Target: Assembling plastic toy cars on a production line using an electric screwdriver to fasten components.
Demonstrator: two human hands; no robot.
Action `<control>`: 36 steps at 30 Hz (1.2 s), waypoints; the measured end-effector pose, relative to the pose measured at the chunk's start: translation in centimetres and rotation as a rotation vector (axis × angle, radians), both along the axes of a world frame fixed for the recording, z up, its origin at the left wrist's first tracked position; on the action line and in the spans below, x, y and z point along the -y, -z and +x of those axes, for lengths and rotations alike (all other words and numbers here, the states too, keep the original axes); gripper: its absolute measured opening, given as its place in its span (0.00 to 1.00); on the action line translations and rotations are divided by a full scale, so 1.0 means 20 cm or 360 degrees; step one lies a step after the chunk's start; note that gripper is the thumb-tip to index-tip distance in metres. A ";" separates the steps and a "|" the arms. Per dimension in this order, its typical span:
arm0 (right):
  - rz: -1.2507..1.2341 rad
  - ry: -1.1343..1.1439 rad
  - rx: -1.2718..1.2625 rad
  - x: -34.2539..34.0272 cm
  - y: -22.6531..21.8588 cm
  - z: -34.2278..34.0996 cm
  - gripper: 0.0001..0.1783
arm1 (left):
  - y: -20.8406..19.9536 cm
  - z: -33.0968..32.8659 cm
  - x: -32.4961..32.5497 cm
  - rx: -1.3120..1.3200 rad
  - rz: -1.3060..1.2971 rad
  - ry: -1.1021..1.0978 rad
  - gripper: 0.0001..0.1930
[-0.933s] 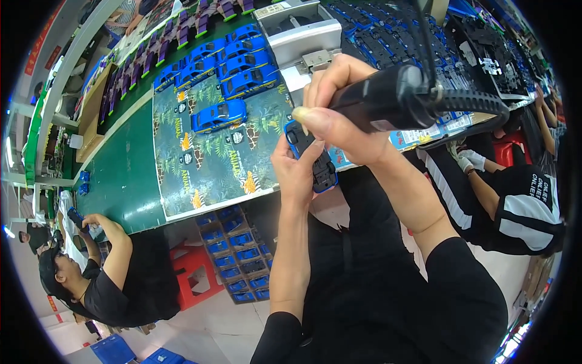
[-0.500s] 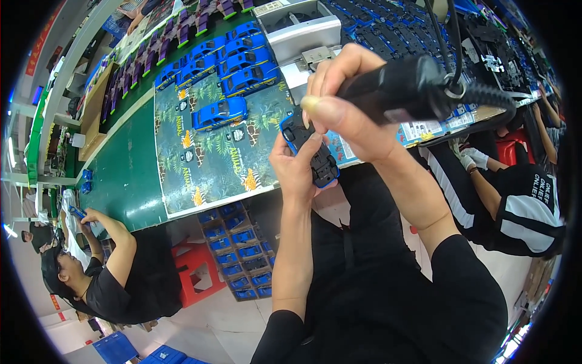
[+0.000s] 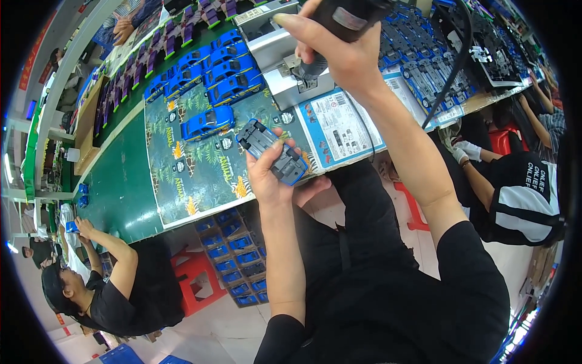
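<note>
My left hand grips a blue toy car upside down, its dark underside facing up, over the table's near edge. My thumb lies across the underside. Higher and to the right, my right hand is wrapped round a black electric screwdriver. Its lower end reaches a grey metal box, which looks like a screw feeder. The screwdriver's very tip is hard to make out there. One upright blue toy car stands on the patterned sheet, left of the held car.
Several blue cars stand in rows behind. A printed sheet lies right of the metal box, and upturned car bases fill the far right. A cable hangs beside my right arm. Co-workers sit left and right.
My right hand has lifted the screwdriver off the car and carried it up and away to the metal box. My left hand has shifted slightly left with the car, whose underside is now uncovered.
</note>
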State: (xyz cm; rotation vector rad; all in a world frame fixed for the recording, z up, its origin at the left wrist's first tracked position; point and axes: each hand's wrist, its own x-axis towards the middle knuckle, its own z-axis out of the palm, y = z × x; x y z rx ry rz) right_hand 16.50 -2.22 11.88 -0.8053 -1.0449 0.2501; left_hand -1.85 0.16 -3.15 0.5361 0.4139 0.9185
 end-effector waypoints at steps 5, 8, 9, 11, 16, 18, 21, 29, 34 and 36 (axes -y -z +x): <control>-0.0042 -0.0034 0.0166 -0.07 -0.04 0.01 0.14 | 0.00 0.01 -0.01 -0.0048 0.0027 0.0001 0.31; -0.0189 -0.0044 0.0257 -0.09 -0.07 0.02 0.16 | -0.02 0.02 0.00 -0.0080 0.0046 0.0005 0.31; -0.0116 0.0049 0.0376 -0.11 -0.08 0.04 0.19 | -0.02 0.02 0.00 -0.0095 0.0051 0.0006 0.32; -0.0199 -0.0024 0.0353 -0.16 -0.09 0.04 0.19 | -0.01 0.03 -0.01 -0.0069 0.0039 0.0012 0.31; -0.0745 -0.0364 0.0011 -0.11 -0.14 -0.01 0.18 | 0.00 0.00 -0.03 -0.0058 -0.0025 -0.0016 0.30; -0.0416 -0.0534 -0.0101 0.09 -0.02 0.01 0.12 | 0.00 0.01 -0.03 -0.0020 -0.0039 0.0049 0.30; -0.0126 -0.0847 -0.0312 0.25 0.02 -0.07 0.10 | -0.03 0.03 -0.02 -0.0112 -0.0026 0.0019 0.27; -0.0380 -0.0671 -0.0225 0.30 0.06 -0.24 0.06 | 0.03 0.02 -0.07 -0.0040 -0.0012 0.0117 0.23; -0.0382 -0.0750 -0.0211 0.27 0.12 -0.27 0.11 | -0.07 0.04 -0.03 0.0175 -0.0033 0.0208 0.22; -0.0403 -0.0796 -0.0271 0.26 0.13 -0.28 0.12 | -0.09 0.05 -0.02 0.0228 -0.0035 0.0198 0.22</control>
